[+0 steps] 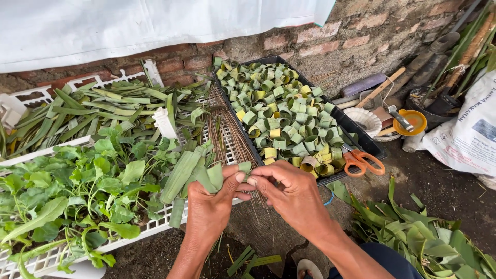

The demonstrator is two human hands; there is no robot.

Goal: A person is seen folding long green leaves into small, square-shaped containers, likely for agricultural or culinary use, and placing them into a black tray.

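Our left hand pinches a folded green leaf strip; our right hand pinches its end at the fingertips. Black tray of leaf rings behind, orange scissors on its edge.

The white sack is cut off at the right edge (its print blurred).

Rough brick wall — dirt floor

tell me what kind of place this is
Probably an outdoor yard used as an informal work spot for leaf craft. A rough brick wall and dirt ground frame it, a black tray holds rolled leaf rings, and white crates hold cut leaves.
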